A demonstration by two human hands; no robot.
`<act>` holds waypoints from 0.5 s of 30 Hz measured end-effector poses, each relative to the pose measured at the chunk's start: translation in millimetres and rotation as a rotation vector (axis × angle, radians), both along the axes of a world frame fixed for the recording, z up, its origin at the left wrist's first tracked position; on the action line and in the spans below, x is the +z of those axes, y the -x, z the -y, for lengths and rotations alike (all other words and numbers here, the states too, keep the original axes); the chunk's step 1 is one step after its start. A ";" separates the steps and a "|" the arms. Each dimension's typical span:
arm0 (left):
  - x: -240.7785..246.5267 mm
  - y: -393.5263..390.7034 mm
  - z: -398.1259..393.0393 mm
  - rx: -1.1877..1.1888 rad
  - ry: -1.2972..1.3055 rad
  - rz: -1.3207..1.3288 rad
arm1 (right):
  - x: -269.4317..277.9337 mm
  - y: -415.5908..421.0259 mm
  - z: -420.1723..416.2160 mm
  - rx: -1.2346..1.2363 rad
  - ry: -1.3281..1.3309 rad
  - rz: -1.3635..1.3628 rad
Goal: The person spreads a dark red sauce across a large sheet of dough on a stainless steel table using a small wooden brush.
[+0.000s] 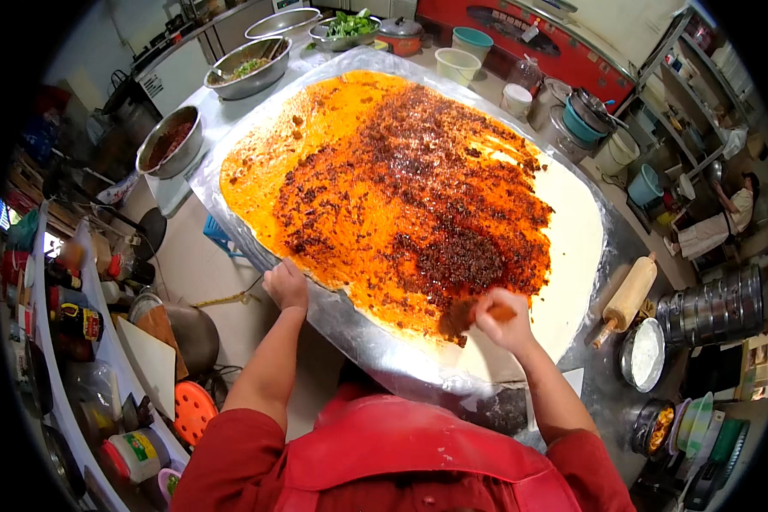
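A large rolled-out sheet of dough [573, 237] covers much of the metal worktop [339, 326] in front of me. Orange oily sauce [345, 211] coats most of the sheet, with a thick heap of dark minced filling [464, 259] near its middle right. The dough's right side is bare and pale. My right hand [505, 320] grips a sauce-covered spreading tool [459, 317], perhaps a brush, against the near part of the dough. At the near left edge, my left hand [287, 286] is curled where dough meets worktop; whether it pinches anything is hidden.
A wooden rolling pin [628, 294] and a metal bowl of white powder [643, 355] lie at the right. Metal bowls of dark sauce [173, 144] and chopped filling [249, 70] stand at the back left. One person [720, 217] sits farther right. Shelves [112, 358] flank my left.
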State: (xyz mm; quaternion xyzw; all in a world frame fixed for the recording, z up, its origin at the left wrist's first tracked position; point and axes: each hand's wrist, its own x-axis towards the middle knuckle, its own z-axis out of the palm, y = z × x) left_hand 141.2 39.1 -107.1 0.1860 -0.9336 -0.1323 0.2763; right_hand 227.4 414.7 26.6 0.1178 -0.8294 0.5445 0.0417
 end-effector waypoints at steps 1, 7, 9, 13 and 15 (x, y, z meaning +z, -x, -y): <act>0.7 1.1 -2.1 -0.002 -0.002 0.007 | -5.6 12.8 6.0 -0.060 0.084 0.005; 5.8 6.7 -9.2 -0.042 0.012 0.014 | -38.2 92.8 73.5 -0.261 0.159 -0.091; 1.0 8.7 -2.3 -0.035 0.029 0.022 | -45.5 73.1 69.2 -0.179 0.160 -0.078; 1.0 3.8 -0.7 -0.006 0.012 0.039 | -24.9 11.2 34.4 0.114 0.020 -0.021; 7.3 3.2 -2.6 -0.013 0.019 0.073 | -17.8 -11.9 11.6 0.145 0.005 0.050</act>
